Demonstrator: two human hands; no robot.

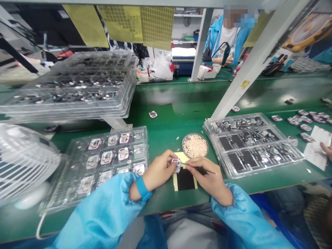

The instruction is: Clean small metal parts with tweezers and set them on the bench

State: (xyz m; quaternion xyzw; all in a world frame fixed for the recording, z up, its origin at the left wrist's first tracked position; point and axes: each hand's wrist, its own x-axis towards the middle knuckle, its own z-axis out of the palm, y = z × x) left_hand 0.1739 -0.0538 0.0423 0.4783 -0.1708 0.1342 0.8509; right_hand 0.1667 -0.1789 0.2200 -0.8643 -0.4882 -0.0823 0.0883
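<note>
My left hand point(158, 171) pinches a small white square part point(176, 165) just above the green bench. My right hand point(207, 178) grips thin tweezers point(198, 168), whose tip touches that part. Beneath both hands lies a yellow card with a black sheet point(184, 180). Just beyond them sits a round dish of tiny pale pieces point(195, 145). A clear tray holding several similar parts point(109, 162) lies to the left of my left hand. Another clear tray point(252, 143) with dark pockets and parts lies to the right.
A stack of clear trays point(77, 86) stands raised at the back left. A white fan point(23, 162) is at the far left. A slanted white post point(249, 69) crosses the bench. Loose parts point(306, 119) lie far right. A person in a blue coat point(228, 38) sits opposite.
</note>
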